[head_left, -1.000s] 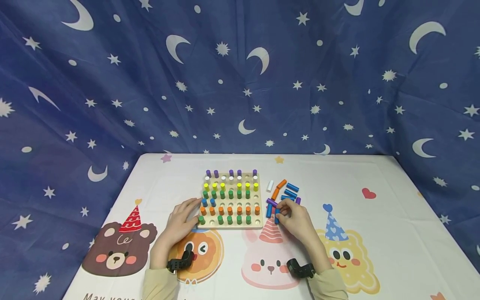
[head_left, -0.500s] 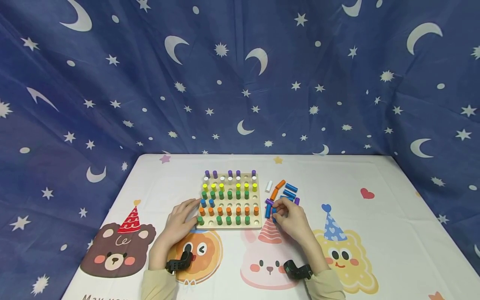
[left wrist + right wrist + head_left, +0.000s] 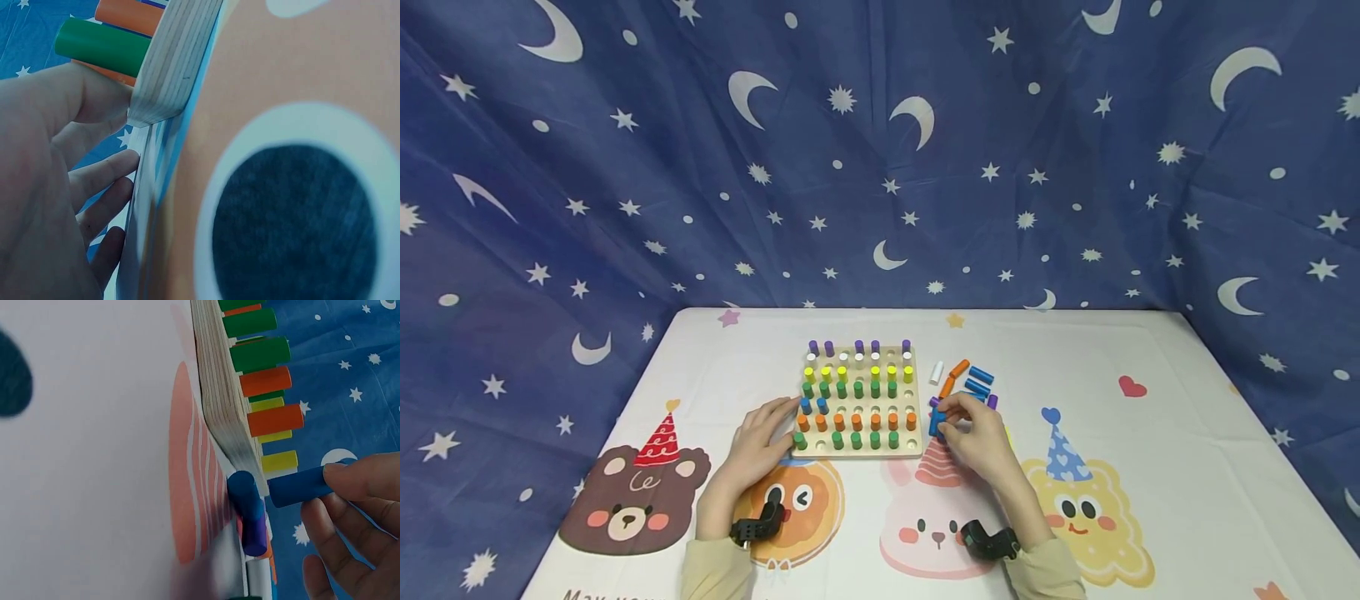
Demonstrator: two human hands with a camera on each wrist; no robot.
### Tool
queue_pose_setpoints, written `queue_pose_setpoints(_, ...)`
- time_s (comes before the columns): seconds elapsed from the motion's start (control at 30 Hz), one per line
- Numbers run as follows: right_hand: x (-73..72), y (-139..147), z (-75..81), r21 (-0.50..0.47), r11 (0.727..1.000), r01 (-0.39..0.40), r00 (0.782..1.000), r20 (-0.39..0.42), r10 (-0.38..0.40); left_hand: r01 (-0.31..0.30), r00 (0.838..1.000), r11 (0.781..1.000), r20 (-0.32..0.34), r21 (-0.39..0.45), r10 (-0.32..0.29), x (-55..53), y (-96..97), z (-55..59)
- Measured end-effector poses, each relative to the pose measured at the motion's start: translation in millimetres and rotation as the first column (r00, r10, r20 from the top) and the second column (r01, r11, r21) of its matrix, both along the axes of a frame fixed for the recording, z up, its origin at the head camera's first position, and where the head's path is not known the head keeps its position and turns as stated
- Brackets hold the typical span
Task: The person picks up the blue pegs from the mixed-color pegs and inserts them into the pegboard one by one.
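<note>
A wooden pegboard stands on the table with rows of coloured pegs upright in its holes. My left hand rests at its left side. In the left wrist view the left thumb touches the board's corner below a green peg, and the other fingers are loosely extended. My right hand, right of the board, pinches a blue peg between thumb and fingers, off the table. Another blue peg and a purple peg lie just below it.
Loose pegs lie right of the board, among them a white peg, an orange peg and a blue peg. The fourth row from the front holds green pegs. A star-patterned cloth hangs behind the table.
My right hand has moved a little left toward the board, lifting a blue peg from the pile. The left hand stays at the board's left side.
</note>
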State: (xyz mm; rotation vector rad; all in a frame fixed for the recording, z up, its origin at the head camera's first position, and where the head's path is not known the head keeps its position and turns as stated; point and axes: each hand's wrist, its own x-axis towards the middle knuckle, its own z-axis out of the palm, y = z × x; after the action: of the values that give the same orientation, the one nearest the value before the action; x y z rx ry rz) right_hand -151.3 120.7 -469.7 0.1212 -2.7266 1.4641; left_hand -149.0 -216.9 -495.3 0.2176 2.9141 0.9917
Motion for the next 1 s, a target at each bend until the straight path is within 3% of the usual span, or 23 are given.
queue_pose_setpoints(0.23,-2.6,-9,7.2,-0.020,1.000,-0.001,0.999,-0.033,0.000,0.013,1.000,1.000,-0.014,0.008,-0.013,-3.3,0.5,1.3)
queue_pose_setpoints(0.6,-7.6,-20,17.9,0.036,0.998,-0.060,0.995,-0.077,0.063,0.004,1.000,1.000,-0.008,0.022,-0.004,-1.1,-0.6,-0.1)
queue_pose_setpoints(1.0,-17.1,-35,37.3,0.019,0.992,-0.124,0.992,-0.019,0.125,0.002,1.000,1.000,-0.011,0.013,-0.001,0.1,-2.3,-2.0)
